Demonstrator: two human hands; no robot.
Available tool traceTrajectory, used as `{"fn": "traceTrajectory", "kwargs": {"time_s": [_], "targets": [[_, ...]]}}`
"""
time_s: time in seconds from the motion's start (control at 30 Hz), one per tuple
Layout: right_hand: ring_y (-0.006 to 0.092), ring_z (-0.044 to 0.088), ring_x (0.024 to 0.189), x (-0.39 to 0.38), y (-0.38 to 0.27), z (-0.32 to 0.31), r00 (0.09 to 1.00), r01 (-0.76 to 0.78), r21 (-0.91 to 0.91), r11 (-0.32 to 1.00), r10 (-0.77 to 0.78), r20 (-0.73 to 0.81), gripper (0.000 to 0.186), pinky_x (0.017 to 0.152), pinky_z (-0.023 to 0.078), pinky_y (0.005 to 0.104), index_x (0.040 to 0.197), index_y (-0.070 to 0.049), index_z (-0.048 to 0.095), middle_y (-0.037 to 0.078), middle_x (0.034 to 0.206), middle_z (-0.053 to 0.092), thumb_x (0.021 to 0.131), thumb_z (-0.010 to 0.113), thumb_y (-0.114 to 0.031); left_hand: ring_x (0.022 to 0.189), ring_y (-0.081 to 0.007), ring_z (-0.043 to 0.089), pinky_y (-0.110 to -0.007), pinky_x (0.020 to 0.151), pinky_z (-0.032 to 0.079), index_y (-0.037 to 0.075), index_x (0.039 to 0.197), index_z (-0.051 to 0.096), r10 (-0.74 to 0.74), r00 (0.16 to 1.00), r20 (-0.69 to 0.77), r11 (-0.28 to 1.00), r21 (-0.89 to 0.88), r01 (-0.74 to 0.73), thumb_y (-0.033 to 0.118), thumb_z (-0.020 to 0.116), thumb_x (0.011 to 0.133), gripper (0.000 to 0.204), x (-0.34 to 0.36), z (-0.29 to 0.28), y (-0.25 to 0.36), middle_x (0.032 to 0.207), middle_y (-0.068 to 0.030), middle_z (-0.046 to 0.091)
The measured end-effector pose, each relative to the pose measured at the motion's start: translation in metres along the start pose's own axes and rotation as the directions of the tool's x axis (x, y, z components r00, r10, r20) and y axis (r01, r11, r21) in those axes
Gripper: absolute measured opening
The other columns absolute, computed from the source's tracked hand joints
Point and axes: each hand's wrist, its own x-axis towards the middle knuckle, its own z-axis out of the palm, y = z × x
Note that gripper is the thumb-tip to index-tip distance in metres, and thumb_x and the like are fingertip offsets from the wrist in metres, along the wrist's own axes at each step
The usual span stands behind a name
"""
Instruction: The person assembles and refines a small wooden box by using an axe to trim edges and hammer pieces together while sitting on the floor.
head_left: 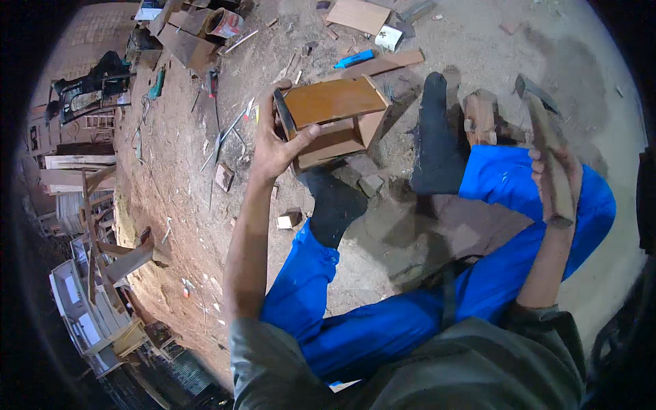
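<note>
My left hand [279, 149] grips the left side of a small open wooden box [333, 100], its thumb over the near edge. The box has an orange-brown panel on top and a hollow front facing me, and is held tilted just beyond my left foot. Over at the right, my right hand [562, 179] is closed around the wooden handle of a hammer [549, 147]. Its dark head points away from me, and the handle's butt end comes down by my wrist, above my blue-trousered right knee. Hammer and box are well apart.
Beyond the box lie a blue marker-like object [354, 59] and a wooden strip [387, 63]. Wood blocks [480, 117] stand by my right foot; a small offcut [289, 219] lies near my left ankle. A screwdriver [212, 83], green tool [157, 83] and stacked furniture [78, 311] are at left.
</note>
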Motion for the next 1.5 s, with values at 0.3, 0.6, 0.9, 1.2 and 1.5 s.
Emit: {"fn": "traceTrajectory", "kwargs": {"time_s": [0.3,0.6,0.9,1.2,1.5], "targets": [[0.0288,0.068,0.085,0.029,0.002,0.012,0.969,0.149,0.440,0.886,-0.219,0.113,0.047,0.075,0.061,0.0326,0.133,0.014,0.050,0.025,0.111,0.064,0.105,0.049,-0.023,0.126,-0.0289,0.056,-0.043,0.108,0.046,0.001,0.147,0.040,0.077,0.995,-0.061,0.986,0.154,-0.067,0.034,0.091,0.076,0.093,0.000,0.010,-0.004,0.133,-0.0170,0.055],[0.0177,0.066,0.080,0.010,-0.006,0.018,0.986,-0.150,-0.205,0.967,0.131,-0.102,0.048,0.072,0.057,0.0266,0.129,0.007,0.057,0.013,0.108,0.066,0.103,0.057,-0.034,0.131,-0.0299,0.052,-0.045,0.112,0.041,-0.003,0.148,0.040,0.097,0.994,-0.047,0.988,0.126,-0.090,0.049,0.089,0.075,0.102,0.007,0.012,-0.014,0.139,-0.0180,0.053],[0.0300,0.051,0.137,-0.046,-0.014,0.084,0.709,0.573,-0.810,-0.126,-0.419,0.567,0.058,0.114,0.038,0.0419,0.140,-0.004,0.055,0.019,0.146,0.054,0.089,0.075,-0.022,0.136,-0.0316,0.050,-0.046,0.116,0.038,-0.006,0.154,0.033,0.050,0.998,-0.023,0.998,0.041,-0.049,0.063,0.087,0.070,0.121,0.015,0.009,-0.020,0.145,-0.0207,0.050],[0.0355,0.059,0.122,0.040,0.110,0.265,0.441,0.884,-0.466,0.025,-0.375,0.816,0.080,0.107,0.048,0.0432,0.130,0.011,0.052,0.024,0.125,0.060,0.063,0.089,-0.009,0.131,-0.0302,0.055,-0.045,0.110,0.048,-0.004,0.156,0.027,-0.005,1.000,0.031,0.998,-0.060,0.007,0.078,0.089,0.046,0.151,0.016,0.044,0.017,0.143,-0.0186,0.050],[0.0410,0.064,0.110,0.052,0.122,0.255,0.449,0.879,-0.309,0.364,-0.407,0.795,0.077,0.097,0.054,0.0461,0.120,0.007,0.060,0.023,0.113,0.067,0.052,0.090,-0.012,0.122,-0.0308,0.059,-0.044,0.104,0.050,-0.008,0.151,0.036,0.193,0.978,-0.079,0.974,0.134,-0.181,0.068,0.087,0.066,0.124,0.007,0.057,0.003,0.133,-0.0219,0.055]]}}
